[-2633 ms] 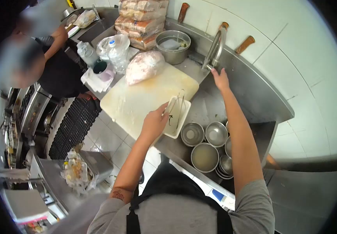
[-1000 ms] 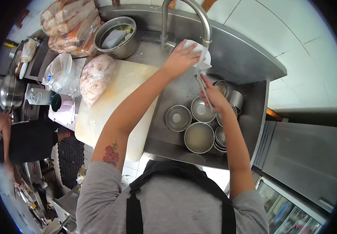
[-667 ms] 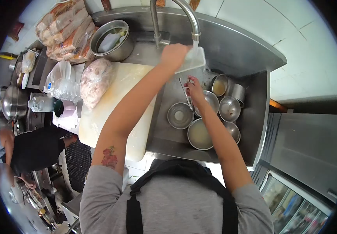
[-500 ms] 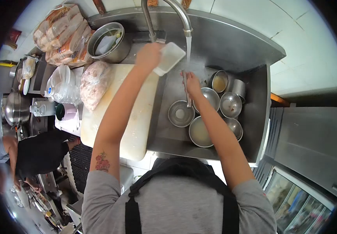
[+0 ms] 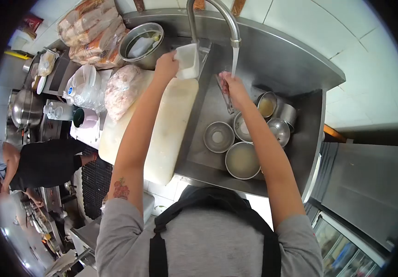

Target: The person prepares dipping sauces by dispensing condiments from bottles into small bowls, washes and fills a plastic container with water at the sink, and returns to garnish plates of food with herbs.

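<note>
Falling from a curved steel faucet (image 5: 235,40), water (image 5: 235,59) was met by the right hand (image 5: 234,87), in which slim metal tongs (image 5: 230,107) were clasped above the stainless-steel sink (image 5: 206,108). A white rectangular plastic container (image 5: 188,62) was gripped by the left hand (image 5: 166,66) near a white cutting board's (image 5: 166,131) corner.

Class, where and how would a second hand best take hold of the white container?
Probably by the right rim of the white container, coming from the sink side and pinching inside and out: it is open-topped, that edge is exposed, and the left hand grips the opposite side.
</note>
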Tool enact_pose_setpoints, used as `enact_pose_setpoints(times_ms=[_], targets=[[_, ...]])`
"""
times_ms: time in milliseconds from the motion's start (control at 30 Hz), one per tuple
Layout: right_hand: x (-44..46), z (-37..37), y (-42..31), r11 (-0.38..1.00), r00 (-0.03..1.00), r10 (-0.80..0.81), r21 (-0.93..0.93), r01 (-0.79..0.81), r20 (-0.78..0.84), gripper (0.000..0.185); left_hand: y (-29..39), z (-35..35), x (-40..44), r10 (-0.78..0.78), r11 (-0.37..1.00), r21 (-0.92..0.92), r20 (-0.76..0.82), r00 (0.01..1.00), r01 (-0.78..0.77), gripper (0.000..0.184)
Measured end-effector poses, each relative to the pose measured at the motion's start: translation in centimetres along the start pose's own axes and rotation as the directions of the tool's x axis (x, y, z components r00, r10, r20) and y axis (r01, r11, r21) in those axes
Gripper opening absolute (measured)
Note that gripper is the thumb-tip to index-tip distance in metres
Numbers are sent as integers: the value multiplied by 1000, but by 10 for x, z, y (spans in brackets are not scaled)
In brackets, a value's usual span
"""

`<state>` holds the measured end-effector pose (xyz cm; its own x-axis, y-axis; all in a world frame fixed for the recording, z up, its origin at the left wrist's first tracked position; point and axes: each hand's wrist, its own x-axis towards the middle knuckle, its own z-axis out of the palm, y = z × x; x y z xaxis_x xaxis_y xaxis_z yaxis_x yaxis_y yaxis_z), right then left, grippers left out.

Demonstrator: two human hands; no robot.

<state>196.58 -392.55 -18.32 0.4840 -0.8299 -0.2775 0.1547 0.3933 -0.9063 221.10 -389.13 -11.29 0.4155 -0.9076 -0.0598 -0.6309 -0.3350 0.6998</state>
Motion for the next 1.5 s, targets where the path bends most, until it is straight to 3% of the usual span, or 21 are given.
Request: enact_pose_setpoints(times_ms=[67,167,267,367,467,567,633,700,800,900,967,1033,1133,1200,1233,1267,1333,1367,1400,1467,1500], targets=[[-10,7,-21,1000,999,1,8,-1,32,25,-25,23,18,124,981,167,-136,983,-101,48],[-15,12,-31,998,999,28,51,-26,-34,25,-27,35,15,61,980,200,-260,964,-8,50],[-15,5,-30,999,996,-16,40,20,-83,24,-23,32,14,36,970,239,-290,956,36,50],[-13,-7,-25,1000,999,-24,15,25,-27,26,-13,31,18,-78,958,264,-138,987,112,50],[-13,-9,-31,1000,1000,2,-6,-2,29,30,-3,47,7,19,922,376,-280,960,91,49],[-15,-10,-32,998,1000,-22,60,21,8,28,33,50,-34,355,930,284,-524,775,-234,45],[-16,-8,-33,985,999,-45,164,46,-12,27,55,79,-73,266,964,71,-324,908,-257,49],[-22,-5,-33,955,999,-47,292,50,-17,26,41,145,-79,434,894,82,-411,802,-441,59],[-15,-13,-22,958,993,-45,277,75,-111,26,55,155,-76,172,870,-454,-90,981,-194,69],[-5,-24,-18,888,999,17,459,-28,27,24,42,156,-55,283,957,192,-470,836,-216,63],[-8,-18,-16,910,996,87,406,-83,9,21,27,139,-44,157,983,-13,-451,878,-182,60],[-8,-11,-20,925,994,111,365,-102,-2,20,22,120,-36,50,960,-245,-324,945,-135,52],[-9,-4,-21,923,995,95,372,-94,15,19,23,126,-45,185,873,-448,-62,981,-193,47],[-7,-5,-20,884,999,36,466,-45,28,19,12,183,-46,153,557,-826,-6,988,-92,32],[-4,-6,-20,860,999,3,509,-20,33,19,24,172,-59,40,483,-866,168,985,128,26],[-3,-4,-20,919,1000,-9,395,13,-10,22,36,161,-70,-51,380,-860,348,936,340,23],[-6,3,-22,988,994,-53,141,65,-93,28,29,164,-73,42,228,-838,516,855,495,22],[-11,3,-30,968,996,13,-250,-34,-86,32,24,166,-70,102,156,-810,582,807,565,23],[-15,5,-33,752,963,-268,-629,196,-20,33,21,168,-65,120,232,-841,523,844,489,25],[-19,14,-32,-130,718,-579,-913,386,386,33,15,171,-55,161,376,-867,410,898,328,30],[-17,30,-43,-93,748,-544,-913,398,381,33,9,167,-46,193,526,-802,437,878,283,31]])
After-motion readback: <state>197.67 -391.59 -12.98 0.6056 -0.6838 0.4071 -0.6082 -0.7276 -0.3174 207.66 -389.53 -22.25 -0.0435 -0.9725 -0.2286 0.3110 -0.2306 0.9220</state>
